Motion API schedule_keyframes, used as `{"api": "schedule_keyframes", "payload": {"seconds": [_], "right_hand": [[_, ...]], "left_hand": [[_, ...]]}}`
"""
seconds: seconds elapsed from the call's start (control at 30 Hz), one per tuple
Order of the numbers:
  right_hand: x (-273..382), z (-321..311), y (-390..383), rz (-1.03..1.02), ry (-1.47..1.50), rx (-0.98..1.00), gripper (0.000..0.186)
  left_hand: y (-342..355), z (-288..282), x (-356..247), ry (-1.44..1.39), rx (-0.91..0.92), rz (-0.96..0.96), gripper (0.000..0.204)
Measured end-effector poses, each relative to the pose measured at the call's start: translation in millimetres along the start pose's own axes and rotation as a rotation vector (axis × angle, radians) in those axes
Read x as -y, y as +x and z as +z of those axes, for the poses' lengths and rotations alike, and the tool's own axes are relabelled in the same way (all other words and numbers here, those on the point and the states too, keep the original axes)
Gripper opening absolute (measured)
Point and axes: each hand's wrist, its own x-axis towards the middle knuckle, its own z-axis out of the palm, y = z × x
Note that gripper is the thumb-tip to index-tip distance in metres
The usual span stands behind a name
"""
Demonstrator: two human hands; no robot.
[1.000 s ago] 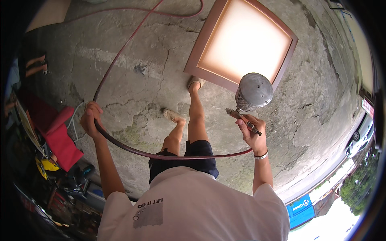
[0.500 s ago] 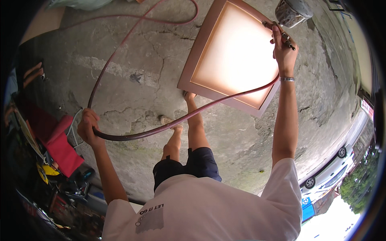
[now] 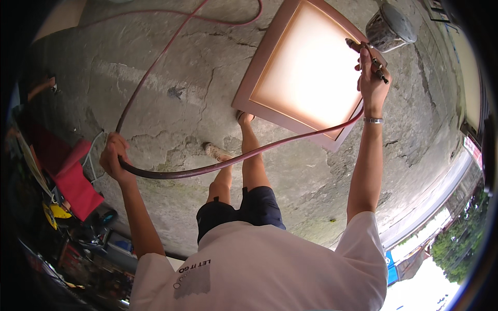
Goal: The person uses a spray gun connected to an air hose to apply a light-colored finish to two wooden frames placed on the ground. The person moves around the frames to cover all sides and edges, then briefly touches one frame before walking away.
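My right hand (image 3: 374,85) is closed round a spray gun (image 3: 365,54), held over the right edge of a framed panel (image 3: 259,57). The panel has a pinkish-brown border and a bright white middle that shades to peach at its edges. From the gun a dark red hose (image 3: 249,154) sags across in front of my legs. My left hand (image 3: 115,158) grips this hose well to the left, and from there it runs up the floor in a loop. Beside the panel's far right side stands a paint-smeared bucket (image 3: 391,28); I cannot see inside it.
Cracked concrete floor (image 3: 192,93) lies underfoot. At left are a red cloth-like piece (image 3: 78,181), a yellow object (image 3: 57,215) and dark clutter. Another person's arm (image 3: 41,89) shows at the left edge. Trees (image 3: 461,243) stand beyond the right side.
My right hand and the spray gun have come slightly nearer and to the right. My left hand, still on the hose, has risen a little. The white car at right has left the view.
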Motion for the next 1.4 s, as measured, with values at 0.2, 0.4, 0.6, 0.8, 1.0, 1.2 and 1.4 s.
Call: {"api": "schedule_keyframes", "payload": {"seconds": [0.2,0.4,0.6,0.8,1.0,1.2,1.4], "right_hand": [[8,-16,-112,0.013,0.003,0.174,0.041],[41,-35,-205,0.123,0.052,0.312,0.026],[66,-53,-262,0.129,0.104,0.548,0.020],[68,-36,-217,0.027,0.068,0.481,0.024],[30,-2,-82,0.016,-0.026,0.209,0.036],[16,23,48,-0.025,-0.051,0.069,0.045],[4,25,134,-0.197,-0.043,-0.161,0.040]], "left_hand": [[-20,-18,2,-0.040,0.010,0.002,0.050],[-42,-32,3,-0.042,0.006,0.036,0.050],[-57,-45,-2,-0.062,0.023,0.012,0.050],[-53,-46,0,-0.067,0.025,0.041,0.049],[-27,-25,-11,0.041,0.021,0.062,0.049],[-5,3,-10,0.078,0.026,0.040,0.048],[5,23,-8,0.093,0.035,0.067,0.048]]}}
